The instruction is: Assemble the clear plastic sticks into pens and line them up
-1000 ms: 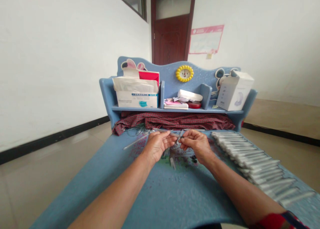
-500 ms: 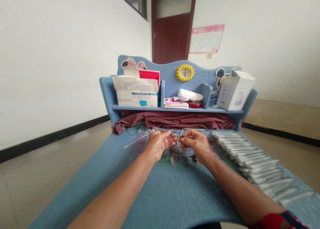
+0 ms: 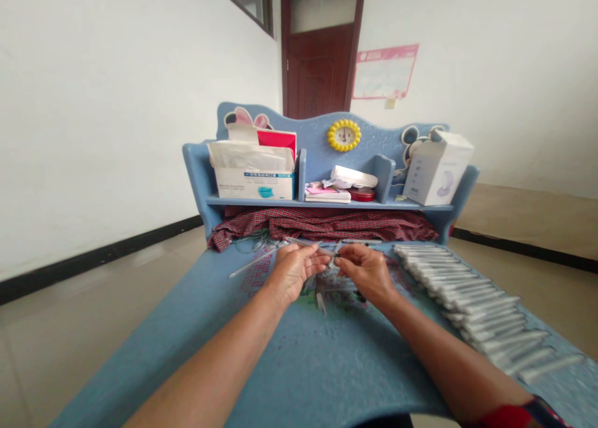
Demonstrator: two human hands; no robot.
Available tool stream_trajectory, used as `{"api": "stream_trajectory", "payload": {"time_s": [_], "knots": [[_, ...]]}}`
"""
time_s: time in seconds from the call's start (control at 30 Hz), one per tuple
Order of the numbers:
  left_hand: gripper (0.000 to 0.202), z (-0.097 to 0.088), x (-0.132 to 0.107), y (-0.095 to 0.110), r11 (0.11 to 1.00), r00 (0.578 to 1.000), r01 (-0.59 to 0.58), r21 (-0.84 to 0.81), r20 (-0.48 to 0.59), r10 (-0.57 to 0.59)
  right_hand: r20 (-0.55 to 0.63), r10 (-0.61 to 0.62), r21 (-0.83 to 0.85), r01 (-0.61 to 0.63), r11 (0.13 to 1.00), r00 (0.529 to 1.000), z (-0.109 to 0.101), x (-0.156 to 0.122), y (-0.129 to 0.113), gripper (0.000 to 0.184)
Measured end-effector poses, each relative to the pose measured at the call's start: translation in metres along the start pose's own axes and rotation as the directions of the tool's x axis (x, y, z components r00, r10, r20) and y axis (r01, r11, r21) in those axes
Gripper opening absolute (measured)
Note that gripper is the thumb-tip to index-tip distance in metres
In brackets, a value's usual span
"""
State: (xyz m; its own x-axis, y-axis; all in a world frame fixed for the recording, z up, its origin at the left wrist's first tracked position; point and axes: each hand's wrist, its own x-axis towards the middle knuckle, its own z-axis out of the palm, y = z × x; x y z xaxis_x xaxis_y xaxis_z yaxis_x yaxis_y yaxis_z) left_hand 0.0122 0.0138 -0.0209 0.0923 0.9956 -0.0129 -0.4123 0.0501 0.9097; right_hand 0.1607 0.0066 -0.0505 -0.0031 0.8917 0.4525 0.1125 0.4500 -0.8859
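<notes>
My left hand [image 3: 293, 270] and my right hand [image 3: 365, 269] meet over the middle of a blue desk [image 3: 299, 359]. Both are closed in a pinch on a thin clear tube [image 3: 308, 245] that sticks out to the upper left of my left fingers. The right fingertips grip a small dark end piece where the hands touch. A few loose small parts [image 3: 322, 300] lie on the desk just below the hands. A long thin rod [image 3: 247, 265] lies to the left of my left hand.
A long row of several silver-grey tubes [image 3: 471, 297] runs along the desk's right side. A red plaid cloth [image 3: 327, 222] lies under the shelf. The shelf holds a mask box [image 3: 255, 179], books, a white box [image 3: 436, 169] and a yellow clock [image 3: 344, 135].
Both hands stay together on the thin tube, shifting only slightly. The view has drifted a little.
</notes>
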Motion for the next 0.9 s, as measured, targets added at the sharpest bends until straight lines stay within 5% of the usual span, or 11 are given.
{"api": "stream_trajectory", "payload": {"time_s": [0.23,0.5,0.73,0.9], "knots": [[0.005,0.0011,-0.0008,0.0003,0.996,0.998,-0.062,0.069,-0.004,0.062,0.043,-0.108,-0.28,0.116,0.953,0.993,-0.0043,-0.0031,0.0013,0.016],[0.007,0.0015,-0.0006,0.0018,0.989,0.997,-0.072,0.127,0.02,0.07,0.229,0.194,-0.073,-0.182,0.981,0.954,-0.0057,-0.0028,-0.0031,0.041],[0.008,0.002,-0.0006,0.0009,0.993,0.997,-0.068,0.101,-0.013,0.07,0.191,0.123,-0.004,-0.124,0.992,0.974,-0.0054,-0.0016,-0.0019,0.026],[0.009,0.0023,-0.0003,0.0005,0.993,0.998,-0.062,0.105,0.005,0.061,0.241,0.164,-0.122,-0.138,0.983,0.956,-0.0068,-0.0035,-0.0042,0.042]]}}
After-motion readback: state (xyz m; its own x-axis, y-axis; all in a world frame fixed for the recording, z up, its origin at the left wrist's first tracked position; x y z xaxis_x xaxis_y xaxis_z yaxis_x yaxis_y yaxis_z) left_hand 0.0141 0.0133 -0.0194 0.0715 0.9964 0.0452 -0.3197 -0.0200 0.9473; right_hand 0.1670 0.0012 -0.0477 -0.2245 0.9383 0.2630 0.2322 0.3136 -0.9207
